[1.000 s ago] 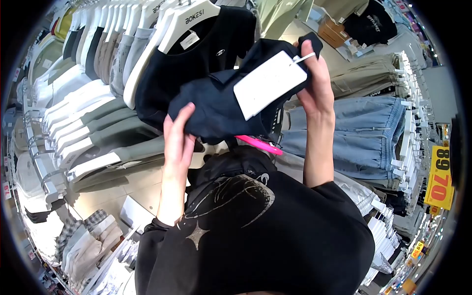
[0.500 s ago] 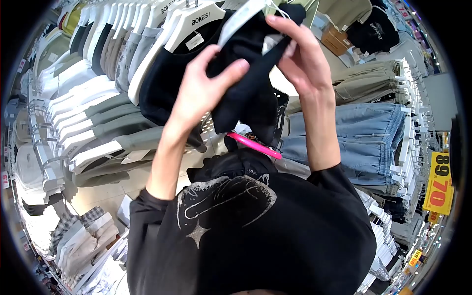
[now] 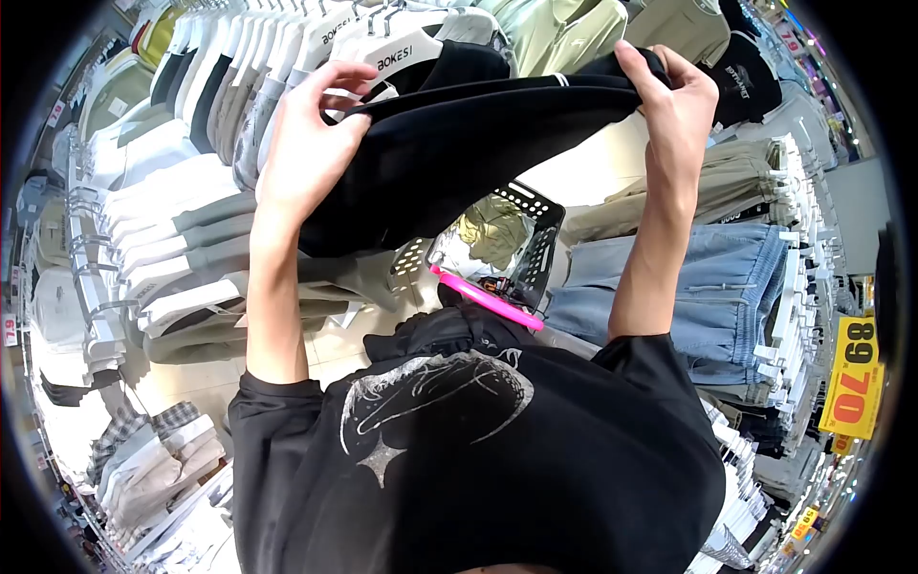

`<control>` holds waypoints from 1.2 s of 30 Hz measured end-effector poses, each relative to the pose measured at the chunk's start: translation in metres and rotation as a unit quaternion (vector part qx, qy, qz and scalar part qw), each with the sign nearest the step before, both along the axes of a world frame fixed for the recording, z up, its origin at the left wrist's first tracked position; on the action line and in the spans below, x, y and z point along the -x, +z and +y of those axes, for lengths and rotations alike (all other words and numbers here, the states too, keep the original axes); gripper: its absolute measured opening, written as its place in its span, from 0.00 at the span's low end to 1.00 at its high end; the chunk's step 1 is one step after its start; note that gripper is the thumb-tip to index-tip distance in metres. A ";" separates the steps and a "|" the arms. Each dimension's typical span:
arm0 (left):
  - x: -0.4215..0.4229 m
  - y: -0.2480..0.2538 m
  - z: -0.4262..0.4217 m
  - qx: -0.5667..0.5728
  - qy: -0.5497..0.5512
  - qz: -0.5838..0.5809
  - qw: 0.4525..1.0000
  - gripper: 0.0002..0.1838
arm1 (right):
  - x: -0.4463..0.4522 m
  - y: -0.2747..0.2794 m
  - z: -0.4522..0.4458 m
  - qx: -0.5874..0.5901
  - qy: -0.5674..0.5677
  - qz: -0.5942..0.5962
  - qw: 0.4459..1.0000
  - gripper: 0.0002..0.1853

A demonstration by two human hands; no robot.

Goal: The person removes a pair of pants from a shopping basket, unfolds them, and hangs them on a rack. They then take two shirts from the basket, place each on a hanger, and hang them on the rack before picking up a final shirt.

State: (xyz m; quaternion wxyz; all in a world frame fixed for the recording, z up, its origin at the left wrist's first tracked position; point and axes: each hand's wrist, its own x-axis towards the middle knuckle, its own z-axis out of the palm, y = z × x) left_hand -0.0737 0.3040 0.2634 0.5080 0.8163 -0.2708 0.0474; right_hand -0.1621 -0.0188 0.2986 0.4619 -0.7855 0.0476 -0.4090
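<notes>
A black garment (image 3: pixel 459 143) is stretched between my two hands, its upper edge running nearly straight across. My left hand (image 3: pixel 311 139) grips its left end, thumb on the cloth and fingers curled over. At the upper right, my right hand (image 3: pixel 677 91) pinches the other end between thumb and fingers. Below the cloth stands a black basket (image 3: pixel 545 225) with a pink handle (image 3: pixel 488 298); an olive-green item (image 3: pixel 492 232) and white material lie in it. Behind the garment, a black top hangs on a white BOKESI hanger (image 3: pixel 392 53). The white tag is hidden.
White and grey-green clothes (image 3: pixel 182 225) hang on a rack at the left. Blue denim garments (image 3: pixel 684 277) and khaki trousers (image 3: pixel 727 177) hang at the right. A yellow price sign (image 3: pixel 851 378) is at the far right. Folded clothes (image 3: pixel 158 459) are at the lower left.
My hands have moved apart, left hand to the left and right hand to the right, spreading the bunched garment. The basket's contents have come into view, and the white tag has gone out of sight.
</notes>
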 end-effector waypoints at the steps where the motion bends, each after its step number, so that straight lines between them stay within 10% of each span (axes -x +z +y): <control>1: 0.001 0.000 0.000 -0.032 0.041 -0.010 0.999 0.23 | -0.001 -0.001 -0.003 0.007 -0.004 0.010 1.000 0.27; 5: -0.004 0.032 -0.006 -0.183 0.175 -0.086 0.964 0.12 | -0.004 0.001 -0.017 0.057 -0.011 0.148 0.987 0.30; 13: -0.030 0.018 -0.020 0.281 -0.026 0.186 0.941 0.10 | 0.018 0.004 -0.042 -0.065 0.184 0.265 0.944 0.31; 16: 0.030 0.008 -0.046 0.233 -0.045 0.222 0.946 0.14 | 0.029 -0.036 -0.060 -0.102 0.202 0.328 0.917 0.29; 17: 0.033 -0.014 -0.051 0.163 -0.095 0.078 0.979 0.11 | 0.025 -0.056 -0.068 -0.105 0.214 0.359 0.902 0.28; 19: 0.060 -0.050 -0.055 0.159 -0.130 0.251 0.946 0.13 | 0.012 -0.092 -0.068 -0.048 0.121 0.439 0.889 0.27; 22: 0.092 -0.105 -0.060 0.101 -0.111 0.286 0.946 0.16 | -0.014 -0.164 -0.075 0.040 0.129 0.393 0.910 0.23; 30: 0.123 -0.125 -0.051 0.046 -0.154 0.325 0.932 0.14 | -0.130 -0.069 0.019 0.072 0.251 -0.011 0.965 0.11; 36: 0.134 -0.116 -0.045 0.036 -0.128 0.308 0.942 0.13 | -0.217 -0.091 0.014 0.094 0.489 0.206 0.842 0.21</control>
